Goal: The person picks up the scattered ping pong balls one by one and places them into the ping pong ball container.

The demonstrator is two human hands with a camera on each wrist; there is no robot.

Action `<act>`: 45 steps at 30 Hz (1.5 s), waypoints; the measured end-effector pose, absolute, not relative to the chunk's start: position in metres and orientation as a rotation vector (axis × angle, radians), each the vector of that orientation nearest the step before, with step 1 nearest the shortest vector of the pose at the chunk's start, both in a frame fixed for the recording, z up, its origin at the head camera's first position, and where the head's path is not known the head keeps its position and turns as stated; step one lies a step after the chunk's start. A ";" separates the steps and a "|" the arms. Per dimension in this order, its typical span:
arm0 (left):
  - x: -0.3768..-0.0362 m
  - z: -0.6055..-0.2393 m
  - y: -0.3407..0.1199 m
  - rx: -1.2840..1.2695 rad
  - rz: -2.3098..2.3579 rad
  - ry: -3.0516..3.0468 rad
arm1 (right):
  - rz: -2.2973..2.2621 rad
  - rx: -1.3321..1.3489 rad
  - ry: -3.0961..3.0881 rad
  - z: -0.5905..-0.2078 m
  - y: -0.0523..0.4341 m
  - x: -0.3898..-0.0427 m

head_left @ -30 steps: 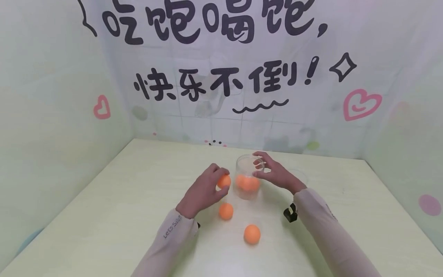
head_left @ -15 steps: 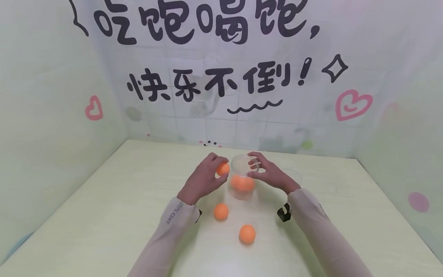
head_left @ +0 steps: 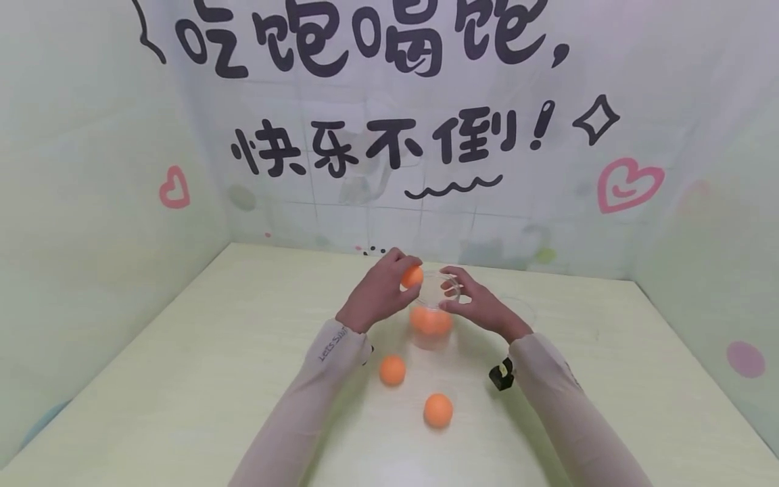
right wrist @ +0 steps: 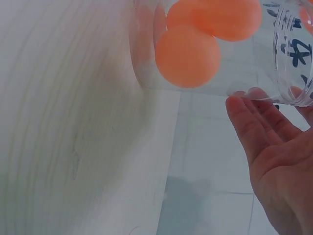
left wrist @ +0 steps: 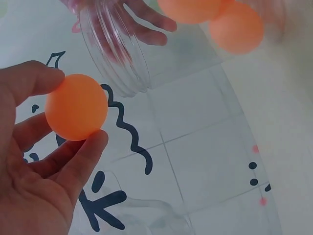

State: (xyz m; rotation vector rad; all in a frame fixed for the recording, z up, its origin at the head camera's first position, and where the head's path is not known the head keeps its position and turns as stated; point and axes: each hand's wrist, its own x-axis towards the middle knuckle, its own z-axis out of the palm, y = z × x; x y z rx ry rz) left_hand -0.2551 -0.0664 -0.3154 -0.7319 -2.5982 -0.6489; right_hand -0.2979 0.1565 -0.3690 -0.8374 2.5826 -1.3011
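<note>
My left hand (head_left: 379, 292) pinches an orange ping-pong ball (left wrist: 77, 106) between thumb and fingers. It holds the ball at the left side of the open mouth of a clear plastic jar (right wrist: 252, 63), up at rim height. The jar stands upright on the table with several orange balls (head_left: 431, 321) inside. From the right, my right hand (head_left: 483, 310) holds the jar near its threaded rim, thumb in front and fingers behind. Two more orange balls lie on the table in front of the jar, a nearer ball (head_left: 438, 410) and a farther ball (head_left: 392, 370).
A clear round lid (head_left: 522, 312) lies on the table right of the jar, partly behind my right wrist. The pale table (head_left: 201, 379) meets a printed back wall (head_left: 341, 223) behind the jar, with walls at both sides. A black device (head_left: 502, 375) sits under my right cuff.
My left hand has risen and moved right and away from me, carrying its ball up to the jar's rim. The right hand stays at the jar. The head view shifts slightly.
</note>
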 end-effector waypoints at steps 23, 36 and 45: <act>-0.273 -0.317 -0.047 -0.743 -0.724 -2.740 | -1.318 -0.836 2.545 -0.370 0.153 -0.294; -0.276 -0.319 -0.041 -0.777 -0.754 -2.775 | -1.321 -0.838 2.551 -0.366 0.156 -0.293; -0.279 -0.317 -0.037 -0.806 -0.711 -2.828 | -1.312 -0.821 2.564 -0.367 0.158 -0.296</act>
